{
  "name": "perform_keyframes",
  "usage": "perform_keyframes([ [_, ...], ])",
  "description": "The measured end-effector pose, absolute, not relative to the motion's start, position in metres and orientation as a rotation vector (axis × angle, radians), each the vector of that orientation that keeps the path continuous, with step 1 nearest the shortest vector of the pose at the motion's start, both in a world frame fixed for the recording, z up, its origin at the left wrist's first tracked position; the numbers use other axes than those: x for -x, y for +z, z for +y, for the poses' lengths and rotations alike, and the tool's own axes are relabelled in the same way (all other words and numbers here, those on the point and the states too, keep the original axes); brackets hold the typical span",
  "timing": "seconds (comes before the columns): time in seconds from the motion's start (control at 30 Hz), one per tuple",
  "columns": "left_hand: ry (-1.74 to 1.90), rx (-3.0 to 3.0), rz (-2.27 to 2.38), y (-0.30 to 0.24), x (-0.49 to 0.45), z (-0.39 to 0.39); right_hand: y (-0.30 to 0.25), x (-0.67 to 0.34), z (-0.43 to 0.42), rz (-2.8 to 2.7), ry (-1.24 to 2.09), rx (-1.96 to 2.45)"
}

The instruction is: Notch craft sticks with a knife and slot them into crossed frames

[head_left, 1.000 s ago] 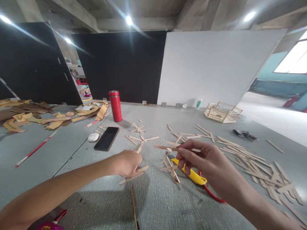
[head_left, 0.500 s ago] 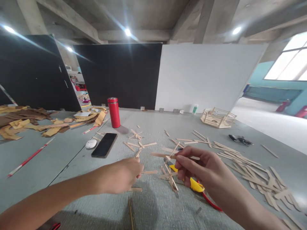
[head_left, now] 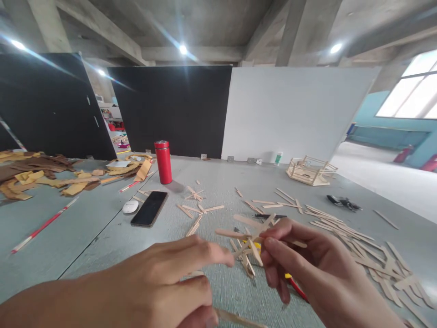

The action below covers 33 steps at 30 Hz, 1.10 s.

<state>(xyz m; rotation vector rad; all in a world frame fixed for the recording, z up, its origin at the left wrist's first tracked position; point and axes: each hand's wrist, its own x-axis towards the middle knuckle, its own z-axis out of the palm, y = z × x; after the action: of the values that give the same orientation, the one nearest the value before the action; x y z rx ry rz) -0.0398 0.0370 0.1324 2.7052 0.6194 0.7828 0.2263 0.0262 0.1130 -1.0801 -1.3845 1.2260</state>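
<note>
My right hand (head_left: 300,264) pinches a star of crossed wooden craft sticks (head_left: 254,243) between thumb and fingers, above the table. My left hand (head_left: 177,282) is close to the camera, its index finger stretched toward the star's left tips. A loose craft stick (head_left: 241,318) juts out by the left thumb and appears held there, though the grip is partly hidden. Under the star lies another bundle of crossed sticks (head_left: 247,264). A yellow tool (head_left: 257,246) with a red part (head_left: 297,289) is mostly covered by the right hand.
Several loose craft sticks (head_left: 378,269) are piled at right, near a stick frame (head_left: 311,171) and a black object (head_left: 343,202). Stick stars (head_left: 194,194) sit mid-table. A red flask (head_left: 163,163), phone (head_left: 150,208), white case (head_left: 130,207) and brown scraps (head_left: 44,168) are on the left.
My left hand has come nearer the camera and right, its index finger now extended. The right hand has shifted slightly right and down, showing the crossed-stick star more fully.
</note>
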Motion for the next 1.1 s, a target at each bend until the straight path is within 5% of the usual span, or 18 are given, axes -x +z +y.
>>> perform_keyframes([
  [0.33,0.632,-2.928,0.309,0.129,0.042,0.04,0.112,-0.22,0.018,-1.344,1.332,1.039],
  [0.7,1.109,-2.481,0.582,0.108,0.042,0.033,0.111,-0.224,0.021,-1.339,1.256,1.078],
  [0.97,0.702,-2.242,0.694,0.124,0.041,0.033,0.116,-0.223,0.025,-1.36,1.187,1.101],
  [1.1,0.787,-2.123,0.487,0.125,0.032,0.039,0.116,-0.223,0.024,-1.344,1.186,1.124],
])
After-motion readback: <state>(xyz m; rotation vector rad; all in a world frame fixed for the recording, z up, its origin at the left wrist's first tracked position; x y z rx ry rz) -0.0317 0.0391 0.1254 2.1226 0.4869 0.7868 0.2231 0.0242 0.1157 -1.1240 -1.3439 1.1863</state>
